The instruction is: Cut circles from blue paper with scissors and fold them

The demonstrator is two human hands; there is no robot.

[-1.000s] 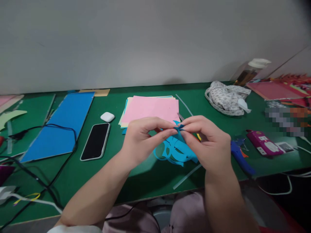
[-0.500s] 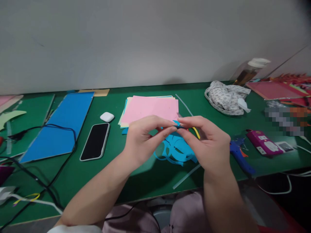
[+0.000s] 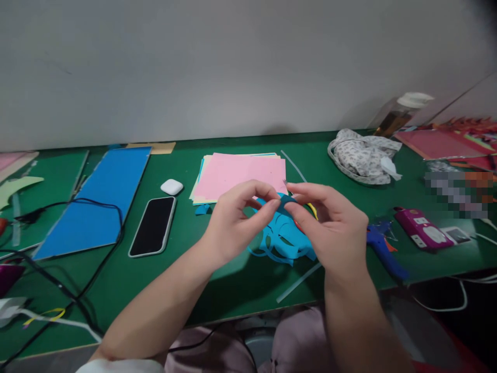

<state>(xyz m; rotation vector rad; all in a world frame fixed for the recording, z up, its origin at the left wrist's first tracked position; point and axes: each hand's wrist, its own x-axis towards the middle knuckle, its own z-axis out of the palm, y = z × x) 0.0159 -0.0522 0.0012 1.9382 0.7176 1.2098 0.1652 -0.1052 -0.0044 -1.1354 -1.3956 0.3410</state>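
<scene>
Between my two hands is a small blue paper piece point(image 3: 285, 201). My left hand point(image 3: 236, 220) pinches its left end with thumb and forefinger, while my right hand point(image 3: 336, 223) grips its right side. Cut blue paper strips and scraps point(image 3: 285, 241) lie in a heap below the fingers. Scissors with yellow and red handles point(image 3: 312, 210) are partly hidden behind my right hand. Just beyond the hands sits a stack of coloured paper with a pink sheet point(image 3: 244, 173) on top. A small blue scrap point(image 3: 202, 209) rests at the stack's lower left corner.
To the left are a phone point(image 3: 152, 226), a white case point(image 3: 171, 186), a blue board point(image 3: 97, 202) and black cables. On the right lie a blue glue gun point(image 3: 386, 251), a purple box point(image 3: 422, 228), a patterned cloth pouch point(image 3: 359, 158) and a bottle point(image 3: 402, 114).
The blue piece has been turned so that more of its flat face shows. The fingers of both hands have shifted their hold, and my left hand has moved slightly right.
</scene>
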